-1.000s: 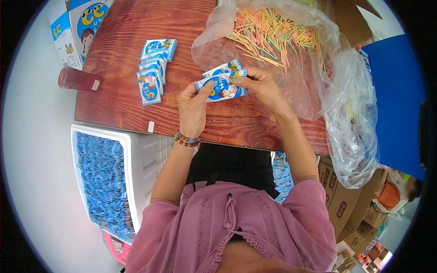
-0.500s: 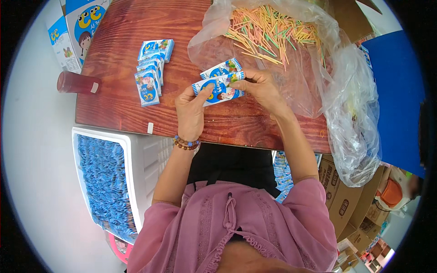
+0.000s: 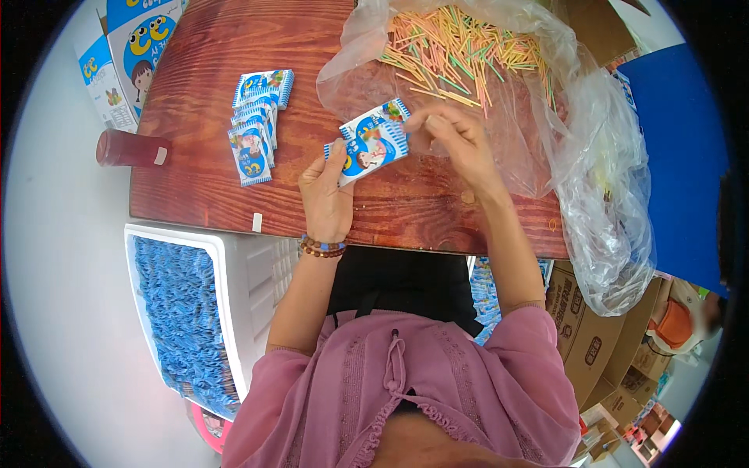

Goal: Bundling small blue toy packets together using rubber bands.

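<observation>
A blue-and-white candy packet point(image 3: 373, 154) is pinched at its left end between the thumb and fingers of my left hand point(image 3: 326, 191). Just behind it, partly covered, is a second similar packet point(image 3: 374, 117); whether it lies on the table or is held too cannot be told. My right hand point(image 3: 462, 148) is beside the right end of these packets, index finger stretched toward them and thumb apart, with nothing seen in it. To the left, several like packets point(image 3: 253, 152) lie overlapped in a row on the table.
Thin pastel sticks point(image 3: 460, 54) are heaped on a clear plastic bag point(image 3: 601, 195) on the red-brown wooden table point(image 3: 203, 187). A reddish jar point(image 3: 134, 148) lies at the left edge. Below stands a white bin point(image 3: 226, 304) full of blue packets. Cardboard boxes point(image 3: 589, 335) are at lower right.
My right hand has come off the right end of the held packet, its index finger stretching out. That packet has tilted and now overlaps the one behind it more.
</observation>
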The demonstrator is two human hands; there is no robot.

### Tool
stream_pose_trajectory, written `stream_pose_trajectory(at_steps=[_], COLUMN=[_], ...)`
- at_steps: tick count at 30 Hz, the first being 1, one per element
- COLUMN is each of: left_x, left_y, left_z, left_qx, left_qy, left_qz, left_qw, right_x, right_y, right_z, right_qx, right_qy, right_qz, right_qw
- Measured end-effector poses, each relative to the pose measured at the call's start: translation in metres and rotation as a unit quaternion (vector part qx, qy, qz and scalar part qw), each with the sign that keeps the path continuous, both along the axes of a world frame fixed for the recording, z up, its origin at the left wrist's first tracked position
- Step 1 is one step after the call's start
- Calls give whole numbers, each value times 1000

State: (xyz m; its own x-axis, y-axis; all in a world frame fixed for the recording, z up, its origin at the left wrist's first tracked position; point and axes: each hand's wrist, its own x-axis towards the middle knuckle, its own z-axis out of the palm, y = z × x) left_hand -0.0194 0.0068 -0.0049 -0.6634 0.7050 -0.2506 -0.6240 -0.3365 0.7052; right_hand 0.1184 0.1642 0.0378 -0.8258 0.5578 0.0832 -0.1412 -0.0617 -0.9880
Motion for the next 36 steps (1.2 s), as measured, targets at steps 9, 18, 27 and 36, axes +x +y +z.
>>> stream_pose_trajectory(at_steps=[9, 18, 27, 36], left_x=[8, 11, 13, 26], left_y=[3, -3, -35, -46], left_z=[1, -2, -4, -10], left_qx=[16, 11, -174, -178], left_qy=[-20, -18, 248, 458], left_qz=[-40, -24, 82, 51], left_qw=[999, 1000, 950, 869], right_x=[-5, -8, -32, -66], right_y=[-16, -16, 82, 161], right_z=[13, -3, -12, -27], right_qx=[403, 353, 316, 545], right_qy=[-4, 9, -212, -282], right_qz=[45, 107, -77, -249], right_qw=[914, 929, 922, 749])
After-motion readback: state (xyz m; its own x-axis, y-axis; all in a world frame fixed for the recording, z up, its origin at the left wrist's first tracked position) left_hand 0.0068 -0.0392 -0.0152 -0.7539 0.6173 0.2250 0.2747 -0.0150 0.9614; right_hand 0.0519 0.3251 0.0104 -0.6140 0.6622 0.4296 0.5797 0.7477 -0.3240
